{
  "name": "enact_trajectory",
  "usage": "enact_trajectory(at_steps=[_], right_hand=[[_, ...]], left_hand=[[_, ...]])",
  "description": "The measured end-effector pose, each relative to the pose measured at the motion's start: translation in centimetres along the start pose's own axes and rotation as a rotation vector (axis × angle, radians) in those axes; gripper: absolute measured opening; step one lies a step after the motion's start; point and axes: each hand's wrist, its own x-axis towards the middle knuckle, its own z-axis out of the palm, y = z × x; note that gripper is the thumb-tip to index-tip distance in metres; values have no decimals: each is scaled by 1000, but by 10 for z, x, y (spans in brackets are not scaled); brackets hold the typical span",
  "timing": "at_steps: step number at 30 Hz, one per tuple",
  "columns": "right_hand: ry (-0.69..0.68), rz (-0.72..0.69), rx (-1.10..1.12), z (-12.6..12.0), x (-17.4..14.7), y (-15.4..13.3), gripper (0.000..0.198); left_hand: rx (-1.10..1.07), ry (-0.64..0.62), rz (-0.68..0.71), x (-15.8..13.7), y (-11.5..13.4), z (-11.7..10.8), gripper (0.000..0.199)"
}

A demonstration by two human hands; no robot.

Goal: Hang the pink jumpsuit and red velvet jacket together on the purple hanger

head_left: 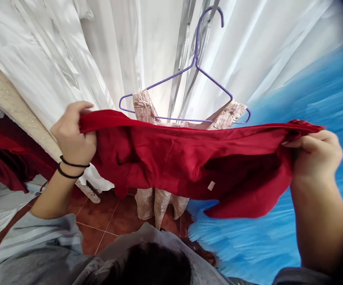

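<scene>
A red garment (171, 154) is stretched out sideways between my two hands, its upper edge pulled nearly straight. My left hand (75, 132) is closed around the garment's left end; two black bands circle that wrist. At the other end, my right hand (317, 154) pinches the gathered fabric corner. A small white label shows on the lower part of the cloth. Just behind it hangs a pale pink shiny dress (144, 107) with wide straps on a purple hanger (195, 59). The red fabric covers the dress's middle, while its hem shows below.
White satin clothing (49, 47) and a beige sparkly garment (20, 99) hang on the left. Dark red clothes (8, 154) lie beyond my left arm. A bright blue ruffled fabric (302, 103) spreads along the right. The floor has red-brown tiles (100, 221).
</scene>
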Motion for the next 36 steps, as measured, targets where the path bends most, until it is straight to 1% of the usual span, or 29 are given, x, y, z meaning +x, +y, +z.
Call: enact_trajectory(at_steps=[1, 3, 4, 5, 6, 7, 8, 9, 11, 12, 13, 14, 15, 16, 18, 19, 20, 21, 22, 24, 26, 27, 28, 29, 30, 32, 33, 34, 36], right_hand=[[-63, -10, -18, 3, -1, 2, 27], [-286, 35, -17, 12, -5, 12, 28], [-421, 54, -75, 20, -8, 18, 30], [-541, 59, -158, 31, -13, 25, 34], [-640, 30, -249, 43, -19, 31, 37], [-728, -36, -337, 58, -28, 35, 39], [-805, -131, -397, 73, -39, 37, 41], [-867, -234, -407, 90, -53, 37, 45], [-999, -381, -268, 123, -86, 29, 65], [-1090, -411, -158, 139, -104, 22, 76], [-1194, -411, -53, 154, -120, 15, 84], [-1295, -394, 23, 169, -134, 8, 84], [-1380, -377, 57, 183, -145, 2, 78], [-1441, -372, 46, 197, -152, -5, 65], [-1515, -419, -61, 225, -152, -19, 36], [-1519, -473, -128, 238, -146, -27, 24], [-1495, -542, -189, 250, -137, -38, 17], [-1437, -615, -240, 262, -127, -51, 16], [-1344, -685, -283, 273, -115, -67, 18], [-1072, -813, -340, 294, -89, -103, 29], [-791, -959, -320, 313, -62, -139, 40], [-698, -1029, -303, 323, -49, -155, 42], [-656, -1090, -303, 332, -36, -167, 42], [-669, -1140, -328, 342, -24, -176, 40], [-730, -1180, -387, 351, -13, -181, 36], [-888, -1202, -579, 367, 7, -180, 31], [-938, -1195, -674, 372, 15, -176, 32], [-955, -1185, -746, 374, 23, -171, 33], [-927, -1165, -809, 371, 39, -164, 37]], left_hand=[[-87, -139, -89, 2, -1, -2, 23], [-313, -439, -302, 5, -3, -6, 14], [-434, -545, -418, 7, -3, -7, 15], [-546, -612, -528, 8, -3, -9, 17], [-644, -644, -621, 8, -1, -11, 18], [-723, -654, -695, 7, 3, -13, 18], [-784, -661, -750, 6, 7, -15, 18], [-832, -675, -789, 3, 13, -16, 16], [-900, -719, -836, -4, 26, -19, 15], [-924, -738, -853, -8, 32, -20, 14], [-939, -752, -868, -12, 38, -22, 14], [-944, -757, -883, -16, 43, -24, 14], [-937, -753, -900, -20, 46, -28, 15], [-922, -739, -919, -23, 49, -32, 16], [-882, -679, -962, -26, 48, -45, 20], [-863, -622, -977, -26, 45, -52, 22], [-842, -544, -985, -25, 40, -60, 23], [-818, -452, -986, -21, 33, -67, 23], [-791, -361, -977, -17, 26, -74, 22], [-733, -217, -942, -3, 8, -84, 19], [-697, -164, -890, 14, -9, -89, 18], [-695, -155, -854, 22, -17, -88, 18], [-702, -152, -818, 30, -25, -85, 18], [-713, -155, -786, 36, -32, -80, 19], [-726, -161, -760, 41, -39, -73, 20], [-732, -170, -744, 48, -51, -53, 23], [-727, -177, -754, 50, -55, -42, 24], [-720, -170, -768, 52, -57, -32, 23], [-714, -120, -767, 57, -55, -14, 19]])
